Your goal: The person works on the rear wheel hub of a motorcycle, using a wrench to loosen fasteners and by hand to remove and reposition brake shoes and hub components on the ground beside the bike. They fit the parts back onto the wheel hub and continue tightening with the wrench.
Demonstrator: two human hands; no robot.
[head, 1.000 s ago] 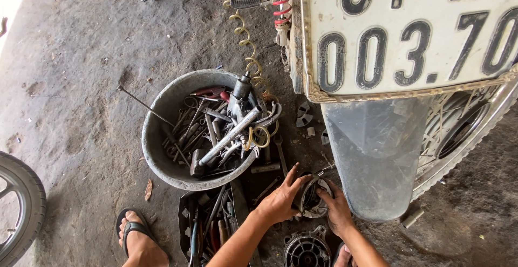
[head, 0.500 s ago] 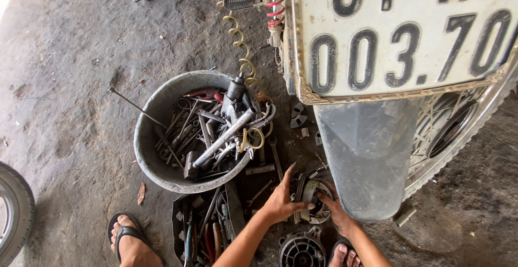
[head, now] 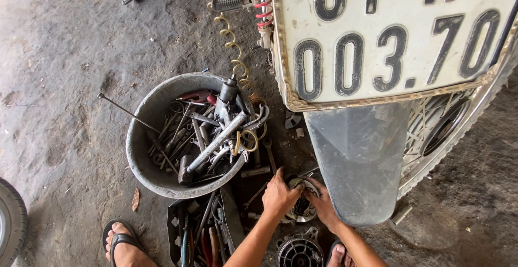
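Observation:
My left hand [head: 280,196] and my right hand [head: 324,205] both press on a round, greasy metal engine part [head: 300,209] that lies on the concrete floor just behind a motorbike's grey rear mudguard [head: 360,159]. The left hand grips the part's left rim and the right hand clasps its right side. The fingers hide most of the part. A second round ribbed metal part [head: 300,252] lies just below the hands, near my forearms.
A grey metal basin [head: 144,137] full of wrenches and an air tool stands to the left. A dark tray [head: 200,232] of hand tools lies below it. My sandalled foot [head: 123,244] rests at bottom left, and a tyre [head: 11,221] is at the far left. The number plate [head: 388,35] and spoked rear wheel [head: 448,129] fill the right.
The view has shifted slightly, so everything sits lower and more to the left. Both hands stay on the round part, with the left hand now more on top of it.

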